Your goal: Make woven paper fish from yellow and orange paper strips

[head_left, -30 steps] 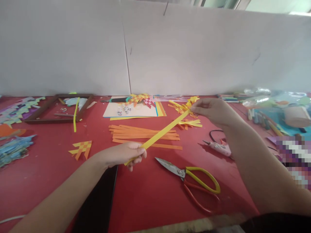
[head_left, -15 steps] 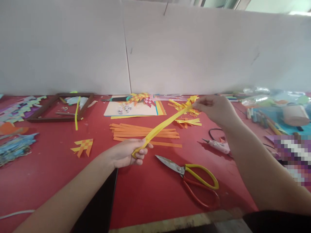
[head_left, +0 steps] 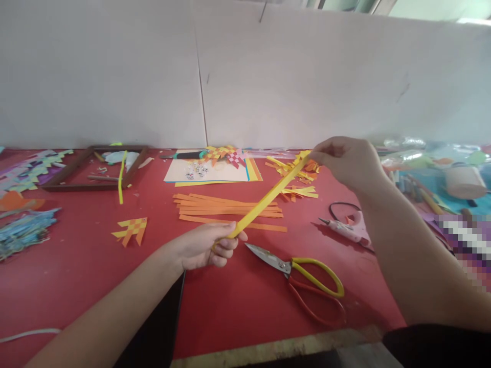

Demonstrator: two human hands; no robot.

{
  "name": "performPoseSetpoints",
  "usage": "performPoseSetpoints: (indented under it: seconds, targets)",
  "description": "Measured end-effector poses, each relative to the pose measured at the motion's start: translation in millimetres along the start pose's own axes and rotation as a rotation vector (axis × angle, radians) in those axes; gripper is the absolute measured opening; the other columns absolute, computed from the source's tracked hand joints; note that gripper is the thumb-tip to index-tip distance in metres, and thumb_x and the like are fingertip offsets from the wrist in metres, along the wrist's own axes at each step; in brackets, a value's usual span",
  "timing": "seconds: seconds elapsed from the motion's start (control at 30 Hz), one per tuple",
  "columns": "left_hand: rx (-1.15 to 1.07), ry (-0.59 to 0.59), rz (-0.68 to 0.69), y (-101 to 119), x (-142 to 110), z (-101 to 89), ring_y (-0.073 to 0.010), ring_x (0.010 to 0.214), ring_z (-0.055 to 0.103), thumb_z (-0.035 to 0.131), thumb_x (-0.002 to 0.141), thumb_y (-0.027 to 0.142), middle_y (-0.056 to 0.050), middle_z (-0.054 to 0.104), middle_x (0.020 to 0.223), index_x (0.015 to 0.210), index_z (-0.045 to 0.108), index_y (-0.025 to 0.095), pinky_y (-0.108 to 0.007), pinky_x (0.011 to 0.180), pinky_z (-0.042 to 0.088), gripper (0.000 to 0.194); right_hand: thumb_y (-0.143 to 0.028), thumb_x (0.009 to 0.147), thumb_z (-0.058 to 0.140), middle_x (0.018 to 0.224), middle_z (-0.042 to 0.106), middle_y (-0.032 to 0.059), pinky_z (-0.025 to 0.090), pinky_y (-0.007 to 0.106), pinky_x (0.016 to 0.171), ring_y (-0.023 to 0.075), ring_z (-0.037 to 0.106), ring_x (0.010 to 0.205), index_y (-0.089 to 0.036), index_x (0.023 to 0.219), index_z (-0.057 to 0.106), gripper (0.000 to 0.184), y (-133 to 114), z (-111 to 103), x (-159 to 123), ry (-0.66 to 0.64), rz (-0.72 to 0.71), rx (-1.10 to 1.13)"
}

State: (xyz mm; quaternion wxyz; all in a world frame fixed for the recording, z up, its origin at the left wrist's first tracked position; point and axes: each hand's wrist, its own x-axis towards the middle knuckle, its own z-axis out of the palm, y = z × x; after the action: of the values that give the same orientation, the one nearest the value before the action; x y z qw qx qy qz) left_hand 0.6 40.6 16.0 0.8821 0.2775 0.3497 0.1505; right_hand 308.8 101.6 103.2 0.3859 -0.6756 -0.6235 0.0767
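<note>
A yellow paper strip (head_left: 266, 198) slants upward between my two hands, above the red table. Its lower end is gripped by my left hand (head_left: 210, 245), thumb on top and fingers curled beneath. My right hand (head_left: 341, 158) pinches the upper end, higher and farther to the right. Behind the strip lies a row of orange paper strips (head_left: 222, 207). Scissors (head_left: 286, 268) with one yellow and one red handle rest on the table below the hands. A small woven yellow-and-orange paper fish (head_left: 132, 229) lies left of my left hand.
A pink glue gun (head_left: 347, 229) lies near my right forearm. At the back are stacked paper sheets (head_left: 222, 176) with a cutter (head_left: 187, 155), and yellow-orange woven pieces (head_left: 295, 191). A brown frame (head_left: 94, 187) and a blue fringed bundle (head_left: 26, 230) stand left.
My right hand has risen slightly, taking the strip's upper end with it, so the strip is straighter and steeper. My left hand has shifted a little to the right, still gripping.
</note>
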Motion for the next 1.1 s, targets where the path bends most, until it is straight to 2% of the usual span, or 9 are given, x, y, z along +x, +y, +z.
performPoseSetpoints:
  seconds: [0.13, 0.27, 0.4, 0.5, 0.63, 0.77, 0.87, 0.97, 1.1]
  targets:
    - [0.172, 0.059, 0.061, 0, -7, 1.6, -0.0049, 0.051, 0.014, 0.045, 0.096, 0.042, 0.006, 0.026, 0.064, 0.094, 0.061, 0.012, -0.016, 0.044, 0.014, 0.034, -0.029, 0.077, 0.070, 0.076, 0.070, 0.0051, 0.047, 0.029, 0.067, 0.0121, 0.059, 0.065, -0.016, 0.088, 0.071, 0.017, 15, 4, 9, -0.097, 0.016, 0.042]
    - [0.272, -0.039, 0.033, 1, -16, 7.1, -0.0054, 0.052, 0.016, 0.048, 0.093, 0.050, 0.006, 0.027, 0.068, 0.096, 0.061, 0.013, -0.017, 0.044, 0.014, 0.040, -0.029, 0.076, 0.072, 0.076, 0.071, 0.0056, 0.048, 0.029, 0.068, 0.0126, 0.060, 0.066, -0.015, 0.087, 0.071, 0.017, 20, 7, 8, -0.127, 0.034, 0.087]
    - [0.245, 0.024, 0.034, 0, -18, 7.9, -0.0054, 0.052, 0.016, 0.051, 0.092, 0.047, 0.006, 0.027, 0.066, 0.086, 0.058, 0.014, -0.016, 0.044, 0.014, 0.034, -0.026, 0.077, 0.071, 0.077, 0.071, 0.0068, 0.049, 0.029, 0.070, 0.0128, 0.061, 0.068, -0.015, 0.086, 0.070, 0.015, 20, 7, 7, -0.141, 0.061, 0.136]
    - [0.200, 0.071, 0.031, -1, -14, 6.2, -0.0054, 0.051, 0.015, 0.046, 0.095, 0.046, 0.006, 0.028, 0.066, 0.089, 0.059, 0.013, -0.016, 0.043, 0.013, 0.036, -0.027, 0.076, 0.072, 0.077, 0.071, 0.0061, 0.049, 0.030, 0.071, 0.0137, 0.062, 0.069, -0.016, 0.085, 0.070, 0.015, 22, 7, 8, -0.147, 0.060, 0.150]
    - [0.184, 0.076, 0.045, -2, -12, 8.6, -0.0052, 0.051, 0.017, 0.045, 0.095, 0.041, 0.005, 0.031, 0.066, 0.090, 0.061, 0.013, -0.015, 0.043, 0.013, 0.032, -0.027, 0.075, 0.072, 0.077, 0.072, 0.0069, 0.049, 0.031, 0.071, 0.0134, 0.062, 0.068, -0.016, 0.086, 0.071, 0.015, 24, 8, 10, -0.148, 0.051, 0.150]
    - [0.183, 0.091, 0.091, -3, -13, 14.6, -0.0065, 0.053, 0.024, 0.048, 0.094, 0.041, 0.002, 0.037, 0.068, 0.086, 0.060, 0.014, -0.016, 0.044, 0.020, 0.031, -0.027, 0.077, 0.070, 0.078, 0.071, 0.0086, 0.049, 0.030, 0.071, 0.0130, 0.061, 0.068, -0.013, 0.088, 0.070, 0.018, 27, 9, 9, -0.131, 0.048, 0.145]
    - [0.165, 0.113, 0.111, -4, -14, 18.6, -0.0065, 0.052, 0.020, 0.047, 0.095, 0.043, 0.005, 0.032, 0.066, 0.089, 0.061, 0.014, -0.016, 0.043, 0.018, 0.033, -0.028, 0.076, 0.070, 0.075, 0.071, 0.0062, 0.050, 0.030, 0.071, 0.0140, 0.062, 0.068, -0.014, 0.087, 0.070, 0.018, 34, 12, 8, -0.121, 0.055, 0.148]
    - [0.218, 0.120, 0.080, -6, -15, 22.4, -0.0059, 0.052, 0.017, 0.048, 0.094, 0.045, 0.006, 0.029, 0.066, 0.092, 0.062, 0.013, -0.017, 0.043, 0.015, 0.035, -0.031, 0.074, 0.072, 0.073, 0.070, 0.0021, 0.052, 0.033, 0.071, 0.0159, 0.063, 0.068, -0.019, 0.085, 0.070, 0.017, 42, 14, 8, -0.124, 0.055, 0.145]
    - [0.265, 0.090, 0.041, -7, -15, 25.9, -0.0052, 0.052, 0.022, 0.049, 0.095, 0.038, 0.005, 0.033, 0.067, 0.088, 0.061, 0.012, -0.016, 0.044, 0.021, 0.029, -0.031, 0.075, 0.071, 0.076, 0.071, 0.0053, 0.051, 0.032, 0.071, 0.0162, 0.064, 0.070, -0.015, 0.089, 0.071, 0.022, 37, 11, 3, -0.120, 0.044, 0.097]
